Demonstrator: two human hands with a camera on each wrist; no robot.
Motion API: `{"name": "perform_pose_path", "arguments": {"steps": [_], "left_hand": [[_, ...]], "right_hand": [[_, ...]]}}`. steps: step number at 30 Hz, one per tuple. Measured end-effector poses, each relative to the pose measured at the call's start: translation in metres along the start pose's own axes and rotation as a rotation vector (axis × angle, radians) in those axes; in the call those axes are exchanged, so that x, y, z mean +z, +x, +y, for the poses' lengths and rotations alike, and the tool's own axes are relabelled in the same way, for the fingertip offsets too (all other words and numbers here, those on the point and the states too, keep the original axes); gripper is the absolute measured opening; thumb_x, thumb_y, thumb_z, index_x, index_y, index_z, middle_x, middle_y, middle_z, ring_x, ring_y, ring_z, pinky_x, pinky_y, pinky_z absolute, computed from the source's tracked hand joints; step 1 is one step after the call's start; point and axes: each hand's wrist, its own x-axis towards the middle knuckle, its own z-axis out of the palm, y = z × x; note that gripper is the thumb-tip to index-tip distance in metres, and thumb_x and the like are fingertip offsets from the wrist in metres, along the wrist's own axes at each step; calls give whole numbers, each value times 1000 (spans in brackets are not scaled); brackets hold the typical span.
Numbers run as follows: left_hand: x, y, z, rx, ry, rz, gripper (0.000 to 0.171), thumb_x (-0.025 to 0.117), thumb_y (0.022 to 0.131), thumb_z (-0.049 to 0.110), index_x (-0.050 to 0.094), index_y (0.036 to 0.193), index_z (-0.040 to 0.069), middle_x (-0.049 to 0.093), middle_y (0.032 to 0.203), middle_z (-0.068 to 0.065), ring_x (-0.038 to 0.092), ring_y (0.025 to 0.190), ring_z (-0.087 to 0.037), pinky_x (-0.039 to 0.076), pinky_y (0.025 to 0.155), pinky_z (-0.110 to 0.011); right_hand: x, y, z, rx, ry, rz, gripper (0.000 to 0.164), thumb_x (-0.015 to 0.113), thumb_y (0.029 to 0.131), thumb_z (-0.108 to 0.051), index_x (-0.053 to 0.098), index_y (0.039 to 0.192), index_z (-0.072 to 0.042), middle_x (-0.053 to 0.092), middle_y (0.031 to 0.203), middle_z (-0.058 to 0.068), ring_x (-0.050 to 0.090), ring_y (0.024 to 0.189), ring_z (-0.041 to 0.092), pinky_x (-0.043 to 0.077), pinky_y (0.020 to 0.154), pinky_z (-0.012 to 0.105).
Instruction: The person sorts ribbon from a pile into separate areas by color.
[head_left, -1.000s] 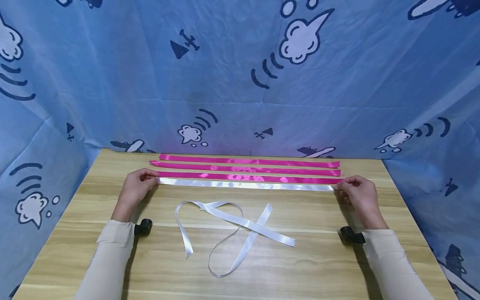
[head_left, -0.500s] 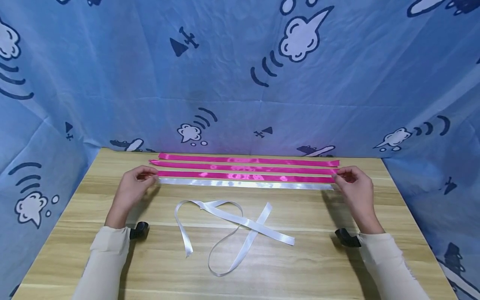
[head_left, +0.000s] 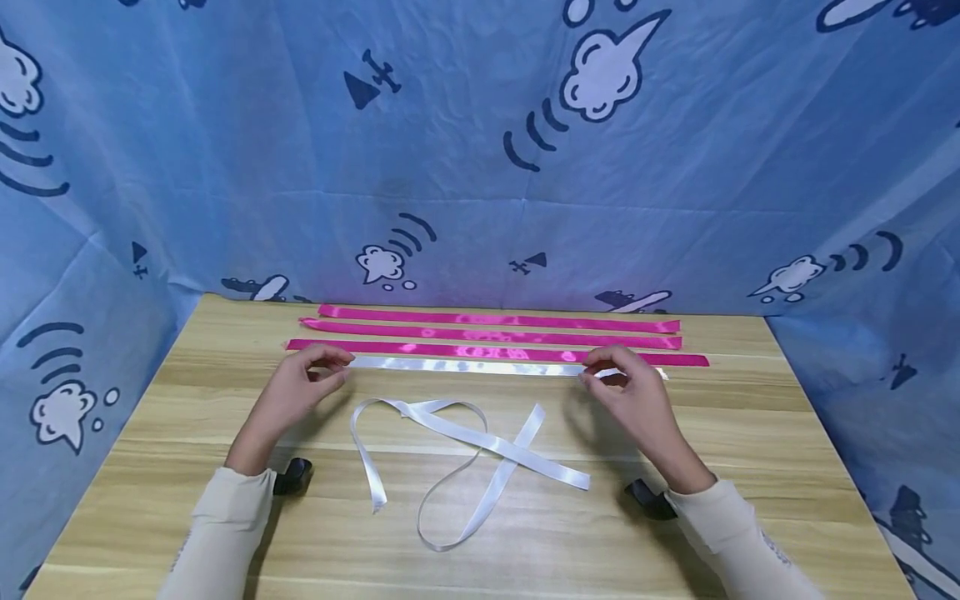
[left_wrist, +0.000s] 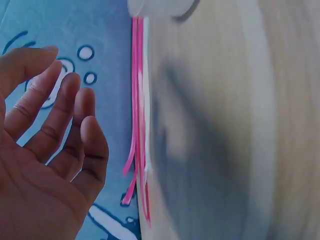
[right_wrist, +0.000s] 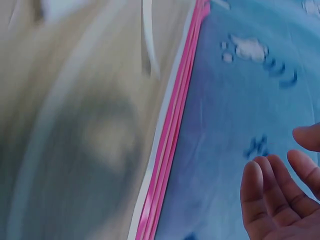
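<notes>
Three pink satin ribbons, the rear one [head_left: 495, 319], the middle one [head_left: 480, 337] and the front one [head_left: 450, 351], lie straight and side by side across the back of the table. Just in front of them runs a straight white ribbon [head_left: 465, 366]. My left hand [head_left: 296, 387] hovers over its left part, fingers loosely bent and holding nothing, as the left wrist view confirms. Over the right part is my right hand [head_left: 637, 396], also raised and relaxed with nothing between thumb and fingers. A second white ribbon [head_left: 480, 442] lies looped and crossed over itself nearer me, between the two forearms.
The wooden table [head_left: 375, 567] meets a blue printed cloth [head_left: 465, 150] at its back edge, close behind the ribbons. More of that cloth hangs at both sides. Each wrist carries a small black camera.
Both hands have left the ribbon ends and moved inward, the right one farther to the left. The front pink ribbon's ends, covered before, now show. The ribbons keep their places.
</notes>
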Motion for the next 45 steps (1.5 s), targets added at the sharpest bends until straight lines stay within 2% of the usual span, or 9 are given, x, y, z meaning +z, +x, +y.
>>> {"name": "perform_pose_path", "arguments": {"steps": [4,8,12,19,24,29,37,45], "left_hand": [[11,-1,2,18,-23,-43,24,73,97,5,71,120,-1,73,118,-18,69,107,-28,56,93,-36],[19,-1,3,27,-44,-78,24,73,97,6,72,120,1,71,121,-16,69,111,-33,56,97,-50],[27,0,3,39,-57,-113,26,75,96,7,72,121,3,72,123,-14,69,113,-32,55,99,-51],[39,-2,8,51,-72,-173,27,76,94,5,72,121,3,73,122,-13,68,117,-33,53,102,-53],[46,-3,10,52,-87,-222,26,75,94,4,73,120,4,73,119,-11,68,117,-31,53,106,-51],[52,-4,14,67,-92,-258,24,75,94,2,74,117,5,72,117,-10,69,111,-26,55,104,-46],[61,-7,23,103,-56,-281,19,76,93,2,75,112,8,72,107,-4,64,95,-15,55,87,-28],[66,-8,24,135,4,-325,21,77,91,2,75,111,9,73,106,-2,64,95,-14,55,86,-27]], "right_hand": [[22,-4,-15,-57,29,-105,25,75,87,13,71,107,0,73,104,16,73,93,25,61,80,25],[42,-6,-26,-95,51,-228,27,75,88,12,70,109,-4,72,108,12,72,99,33,64,83,38],[57,-7,-34,-140,70,-310,28,75,88,10,69,111,-5,71,110,13,70,100,35,64,84,42],[79,-7,-49,-179,97,-406,22,76,90,4,69,110,-3,70,115,16,67,105,30,63,85,38],[93,-8,-55,-165,112,-510,23,74,93,2,67,114,-1,69,119,16,67,107,33,63,88,41],[104,-7,-62,-162,50,-589,26,73,94,-1,67,119,-3,69,122,11,68,110,29,61,92,42],[129,-2,-65,-208,-97,-651,28,73,92,-3,66,120,-5,68,120,4,65,109,22,55,97,37],[148,-3,-60,-240,-219,-691,29,72,90,-4,67,118,-7,67,119,2,59,108,17,53,94,34]]}}
